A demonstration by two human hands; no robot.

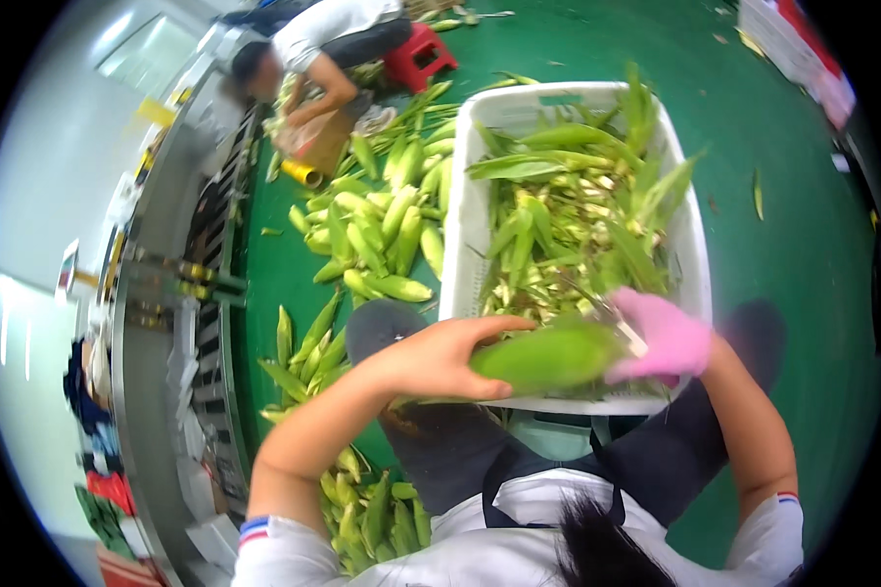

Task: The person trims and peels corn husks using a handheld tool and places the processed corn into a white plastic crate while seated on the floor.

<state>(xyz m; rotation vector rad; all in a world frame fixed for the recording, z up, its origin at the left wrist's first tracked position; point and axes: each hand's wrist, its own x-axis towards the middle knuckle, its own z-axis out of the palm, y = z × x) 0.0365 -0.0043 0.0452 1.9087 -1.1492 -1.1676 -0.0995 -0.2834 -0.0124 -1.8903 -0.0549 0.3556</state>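
Left hand (445, 357), bare: thumb and fingers spread part open, wrapped around the left end of a green corn ear (553, 358), husk on. Right hand (664, 335), in pink glove: fingers curled in around a metal tool (628, 338), right at the ear's other end. Exact tool type can't tell, blurred; how tightly the gloved fingers close, also can't tell. Corn ear lies roughly level between both hands, above the near end of a white crate (695, 284), over the person's lap. Crate sits between the knees, loaded with husk leaves and cut stalk ends (558, 235).

Big pile of corn ears (387, 230) on green floor (793, 186), just left of crate. Smaller batch (308, 352) near left knee; another heap (372, 519) beside the left side of the body, lower down.

Upper left: co-worker (333, 49) bent forward near a red stool (419, 57), arms down by a brown box (325, 142); yellow roll (301, 173) next to it. Metal worktop (157, 245) runs along the left, wall behind. Loose leaf (758, 194) on floor, right of crate.
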